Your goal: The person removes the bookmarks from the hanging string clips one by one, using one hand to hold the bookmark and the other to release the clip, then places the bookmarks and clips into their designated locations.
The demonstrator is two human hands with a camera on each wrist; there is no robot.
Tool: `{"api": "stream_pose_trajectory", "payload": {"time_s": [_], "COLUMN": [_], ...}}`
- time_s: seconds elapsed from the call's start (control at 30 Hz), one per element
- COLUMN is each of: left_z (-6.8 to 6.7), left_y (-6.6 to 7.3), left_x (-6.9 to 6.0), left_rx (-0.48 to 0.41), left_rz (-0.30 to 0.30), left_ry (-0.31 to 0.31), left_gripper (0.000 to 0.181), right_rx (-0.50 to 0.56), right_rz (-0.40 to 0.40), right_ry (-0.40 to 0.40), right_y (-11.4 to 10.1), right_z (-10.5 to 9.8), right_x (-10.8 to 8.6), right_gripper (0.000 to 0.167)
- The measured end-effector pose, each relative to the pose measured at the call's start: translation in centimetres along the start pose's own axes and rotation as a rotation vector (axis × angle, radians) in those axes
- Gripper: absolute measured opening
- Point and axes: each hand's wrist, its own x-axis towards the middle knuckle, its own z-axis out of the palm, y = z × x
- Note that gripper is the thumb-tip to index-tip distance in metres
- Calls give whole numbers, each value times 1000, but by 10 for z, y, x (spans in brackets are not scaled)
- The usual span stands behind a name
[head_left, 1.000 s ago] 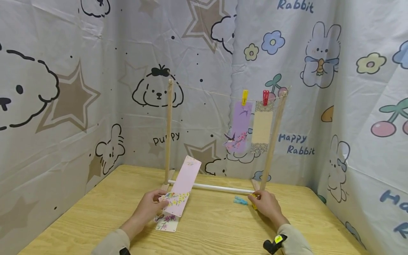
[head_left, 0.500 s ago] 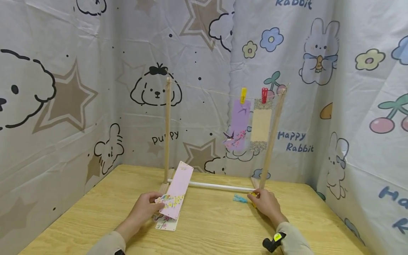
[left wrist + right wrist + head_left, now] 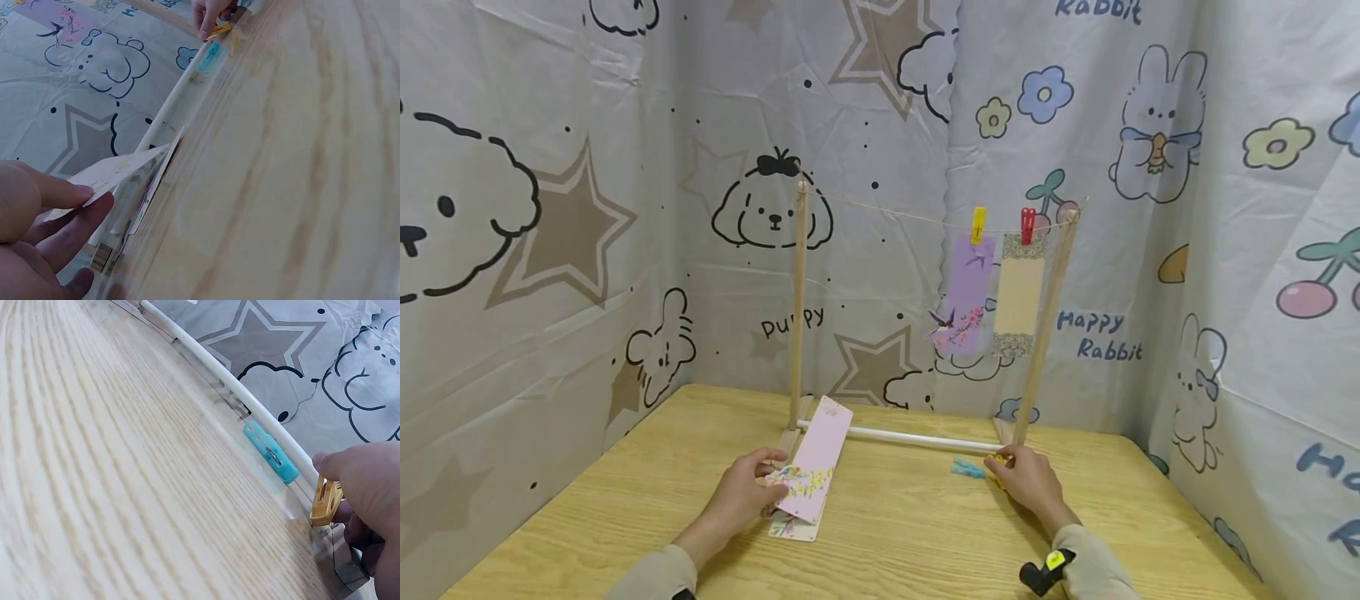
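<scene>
My left hand (image 3: 747, 490) pinches a pink bookmark (image 3: 820, 442) printed with yellow blossoms between thumb and fingers. A second, pale bookmark (image 3: 797, 529) with a floral print lies on the table, partly covered by the pink one. In the left wrist view the held bookmark (image 3: 119, 169) slants above the lower one. My right hand (image 3: 1028, 483) pinches a yellow clothespin (image 3: 325, 501) at the rack's right foot. Beside that hand lies a light-blue clothespin (image 3: 270, 452). A purple bookmark (image 3: 968, 292) and a cream one (image 3: 1019, 296) hang from the string.
The rack has two wooden posts, left (image 3: 798, 308) and right (image 3: 1047, 333), joined low down by a white rod (image 3: 910, 437). A yellow clothespin (image 3: 977, 226) and a red clothespin (image 3: 1027, 226) grip the hanging bookmarks. Patterned cloth (image 3: 880, 250) encloses the wooden table (image 3: 917, 533).
The pink bookmark has come down toward the table, covering more of the pale one, and my left hand has shifted slightly left. My right hand keeps its place with the yellow clothespin.
</scene>
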Motion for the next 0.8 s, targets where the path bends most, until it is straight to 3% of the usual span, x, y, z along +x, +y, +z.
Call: {"api": "stream_pose_trajectory", "payload": {"time_s": [0.17, 0.57, 0.7, 0.8], "left_z": [3, 3, 3, 2], "left_y": [-1, -2, -3, -3], "left_x": [-1, 0, 0, 0], "left_rx": [2, 123, 111, 40], "left_rz": [25, 113, 102, 59], "left_ry": [8, -15, -15, -18], "left_gripper": [49, 50, 49, 49], "right_rx": [-6, 3, 4, 7], "right_rz": [1, 11, 10, 12], "right_ry": [-2, 5, -1, -4], "right_y": [0, -1, -1, -2], "right_z": [0, 0, -1, -1], "right_x": [-1, 0, -1, -2], "right_gripper": [42, 41, 41, 41]}}
